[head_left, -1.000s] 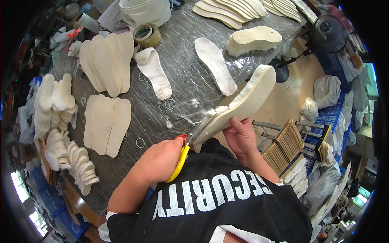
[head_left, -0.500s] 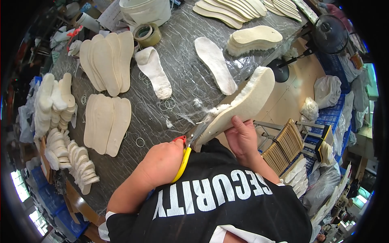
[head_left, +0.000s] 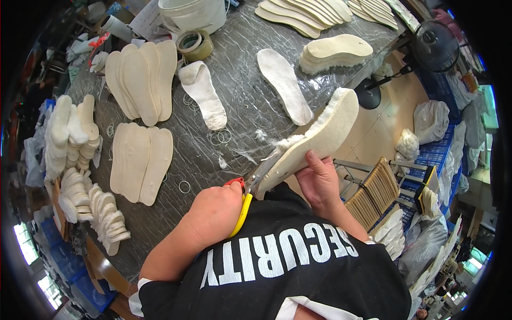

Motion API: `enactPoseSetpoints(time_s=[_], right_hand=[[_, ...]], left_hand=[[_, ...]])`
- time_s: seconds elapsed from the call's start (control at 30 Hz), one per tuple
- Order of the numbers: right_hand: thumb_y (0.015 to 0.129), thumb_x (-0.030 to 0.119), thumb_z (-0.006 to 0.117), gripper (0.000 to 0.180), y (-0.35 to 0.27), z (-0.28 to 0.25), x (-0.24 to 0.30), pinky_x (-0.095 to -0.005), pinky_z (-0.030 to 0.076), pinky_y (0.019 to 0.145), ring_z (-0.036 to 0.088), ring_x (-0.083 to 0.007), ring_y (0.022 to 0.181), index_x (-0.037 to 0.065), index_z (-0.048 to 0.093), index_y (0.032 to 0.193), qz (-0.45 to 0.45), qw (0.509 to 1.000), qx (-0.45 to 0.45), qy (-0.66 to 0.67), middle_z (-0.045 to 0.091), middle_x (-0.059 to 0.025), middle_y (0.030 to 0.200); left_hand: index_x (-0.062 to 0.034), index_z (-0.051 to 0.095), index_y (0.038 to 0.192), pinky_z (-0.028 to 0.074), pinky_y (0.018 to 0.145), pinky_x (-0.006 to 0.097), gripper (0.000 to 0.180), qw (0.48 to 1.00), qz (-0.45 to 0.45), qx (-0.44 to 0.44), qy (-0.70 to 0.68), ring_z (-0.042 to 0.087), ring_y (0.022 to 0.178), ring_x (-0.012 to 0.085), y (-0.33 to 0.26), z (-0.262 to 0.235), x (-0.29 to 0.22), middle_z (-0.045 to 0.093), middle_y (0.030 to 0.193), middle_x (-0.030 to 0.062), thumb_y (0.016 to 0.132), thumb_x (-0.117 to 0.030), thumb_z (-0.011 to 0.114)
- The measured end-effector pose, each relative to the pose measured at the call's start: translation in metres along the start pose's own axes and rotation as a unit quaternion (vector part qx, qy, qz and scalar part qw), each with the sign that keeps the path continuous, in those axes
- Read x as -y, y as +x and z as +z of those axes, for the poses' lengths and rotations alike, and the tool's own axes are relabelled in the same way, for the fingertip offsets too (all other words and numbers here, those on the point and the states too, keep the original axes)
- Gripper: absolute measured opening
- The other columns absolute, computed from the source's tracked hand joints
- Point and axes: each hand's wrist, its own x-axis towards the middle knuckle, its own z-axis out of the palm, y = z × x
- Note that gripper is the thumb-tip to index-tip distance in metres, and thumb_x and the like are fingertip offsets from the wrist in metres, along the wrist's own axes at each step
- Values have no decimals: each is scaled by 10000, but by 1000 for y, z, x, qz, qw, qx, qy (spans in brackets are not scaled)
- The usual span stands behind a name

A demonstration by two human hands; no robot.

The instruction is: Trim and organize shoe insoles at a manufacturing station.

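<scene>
left hand: scissors part-covered | right hand: part-hidden by insole

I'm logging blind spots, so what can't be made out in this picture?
Head view:
Right hand: most fingers, behind the held insole.
Left hand: fingertips, under the hand itself.
Scissors: blade tips, covered by the insole's fluffy edge.
White bucket: top, cut off by picture edge.

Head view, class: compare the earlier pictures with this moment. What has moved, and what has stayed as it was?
The left hand, with the yellow-and-red-handled scissors, has shifted slightly right. The far end of the fleecy insole in the right hand has swung slightly left. Nothing was newly grasped or released. The tape rolls, white bucket and insoles lying on the table stayed put.
</scene>
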Motion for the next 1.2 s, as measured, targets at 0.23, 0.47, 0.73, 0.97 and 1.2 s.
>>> enactPoseSetpoints(time_s=[0.23,0.47,0.73,0.97,1.2], right_hand=[[868,63,613,464,1,0,1,-519,339,1037,473,-269,1207,116,434,1293,2,1000,0,1,516,-74,1284],[867,64,616,452,1,1,0,-504,349,1033,484,-265,1198,107,443,1283,-7,1000,4,-4,526,-79,1272],[865,52,612,426,1,-4,-7,-476,377,1010,514,-255,1162,92,464,1263,-21,999,18,-40,553,-88,1238],[869,44,603,393,0,-4,-7,-473,382,1009,525,-257,1151,74,481,1242,-13,999,18,-39,573,-92,1209],[867,46,607,402,0,-4,-6,-474,382,1010,521,-259,1158,76,478,1246,-20,999,21,-25,568,-92,1219]], left_hand=[[46,516,875,493,629,439,124,999,17,-25,-21,617,695,389,-1,0,2,613,739,232,807,-57,528],[37,521,862,482,627,447,181,997,32,-41,-51,608,695,398,-2,8,11,609,734,223,847,-138,568],[32,506,916,481,678,445,250,998,-6,-11,-58,605,780,396,2,10,12,608,813,217,862,-197,591],[25,520,918,480,677,458,239,998,-15,16,-64,609,766,404,6,9,10,616,789,233,859,-198,585],[17,534,874,484,641,457,206,997,13,-19,-67,608,703,403,5,10,8,608,724,227,858,-184,578]])
